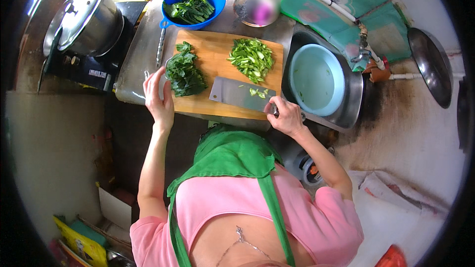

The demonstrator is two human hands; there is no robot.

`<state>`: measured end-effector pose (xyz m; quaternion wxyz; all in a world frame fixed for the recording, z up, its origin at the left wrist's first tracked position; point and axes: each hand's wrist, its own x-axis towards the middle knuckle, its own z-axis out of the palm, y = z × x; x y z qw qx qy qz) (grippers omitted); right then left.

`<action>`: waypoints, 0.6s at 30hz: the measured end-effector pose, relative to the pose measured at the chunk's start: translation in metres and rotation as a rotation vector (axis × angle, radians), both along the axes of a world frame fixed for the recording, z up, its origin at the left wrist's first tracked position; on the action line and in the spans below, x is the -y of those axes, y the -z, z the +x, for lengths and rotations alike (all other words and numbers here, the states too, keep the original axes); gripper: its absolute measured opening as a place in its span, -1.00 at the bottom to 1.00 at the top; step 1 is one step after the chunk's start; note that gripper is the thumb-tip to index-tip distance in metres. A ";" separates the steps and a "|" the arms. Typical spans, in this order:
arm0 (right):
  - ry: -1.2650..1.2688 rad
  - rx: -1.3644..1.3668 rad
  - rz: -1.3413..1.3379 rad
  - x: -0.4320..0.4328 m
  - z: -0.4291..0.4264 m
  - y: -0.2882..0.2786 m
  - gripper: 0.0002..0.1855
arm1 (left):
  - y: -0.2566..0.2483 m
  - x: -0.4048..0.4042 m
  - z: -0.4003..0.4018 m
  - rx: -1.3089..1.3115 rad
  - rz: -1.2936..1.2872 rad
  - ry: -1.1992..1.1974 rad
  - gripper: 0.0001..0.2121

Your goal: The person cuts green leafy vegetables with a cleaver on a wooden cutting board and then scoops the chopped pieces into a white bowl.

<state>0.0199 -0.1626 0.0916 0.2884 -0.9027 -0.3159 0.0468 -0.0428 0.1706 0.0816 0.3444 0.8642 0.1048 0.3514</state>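
My right hand (285, 115) grips the handle of a cleaver (232, 92). Its broad blade is flat over the front of the wooden cutting board (211, 53), with a few cut green pieces (259, 92) on it. Behind the blade sits a heap of chopped green stems (252, 59). At the board's left edge my left hand (159, 100) has thumb and fingers apart, beside a pile of dark leafy greens (185, 72). Whether its fingertips touch the leaves is hard to tell.
A blue plastic basket (219, 0) of whole greens and a metal bowl (241, 7) stand behind the board. Right of it, a light-blue basin (317, 78) of water sits in the sink (354, 96). A lidded steel pot (98, 22) rests on a cooker (85, 68) at left.
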 end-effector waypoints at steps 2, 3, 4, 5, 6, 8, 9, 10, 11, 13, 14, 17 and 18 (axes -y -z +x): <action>-0.024 0.025 0.004 0.006 0.005 0.010 -0.71 | 0.004 0.012 -0.022 0.000 -0.061 -0.040 -0.68; -0.044 0.032 0.008 0.007 0.005 0.013 -0.72 | 0.007 0.021 -0.037 -0.039 -0.096 -0.092 -0.70; -0.062 -0.016 0.026 0.007 0.007 0.013 -0.72 | 0.012 0.030 -0.052 -0.067 -0.188 -0.141 -0.72; -0.091 -0.001 0.026 0.009 0.007 0.017 -0.71 | 0.020 0.040 -0.066 -0.091 -0.281 -0.191 -0.74; -0.094 0.010 0.046 0.010 0.007 0.023 -0.71 | 0.027 0.052 -0.080 -0.113 -0.370 -0.220 -0.76; -0.087 -0.020 0.088 0.012 0.009 0.030 -0.69 | 0.049 0.075 -0.106 -0.169 -0.467 -0.289 -0.80; -0.080 -0.065 0.085 0.017 0.011 0.040 -0.66 | 0.050 0.089 -0.114 -0.222 -0.595 -0.327 -0.81; -0.074 -0.075 0.099 0.020 0.014 0.044 -0.65 | 0.051 0.101 -0.119 -0.254 -0.617 -0.339 -0.81; -0.072 -0.089 0.110 0.023 0.017 0.047 -0.64 | 0.052 0.112 -0.124 -0.286 -0.643 -0.353 -0.82; -0.085 -0.114 0.092 0.024 0.025 0.052 -0.63 | 0.057 0.136 -0.136 -0.270 -0.762 -0.394 -0.81; -0.092 -0.089 0.086 0.022 0.027 0.053 -0.65 | 0.060 0.146 -0.142 -0.263 -0.765 -0.428 -0.81; -0.189 0.069 0.038 0.017 0.036 0.055 -0.68 | 0.060 0.173 -0.158 -0.299 -0.730 -0.483 -0.81; -0.205 0.125 -0.009 0.016 0.040 0.055 -0.68 | 0.059 0.178 -0.159 -0.305 -0.736 -0.488 -0.81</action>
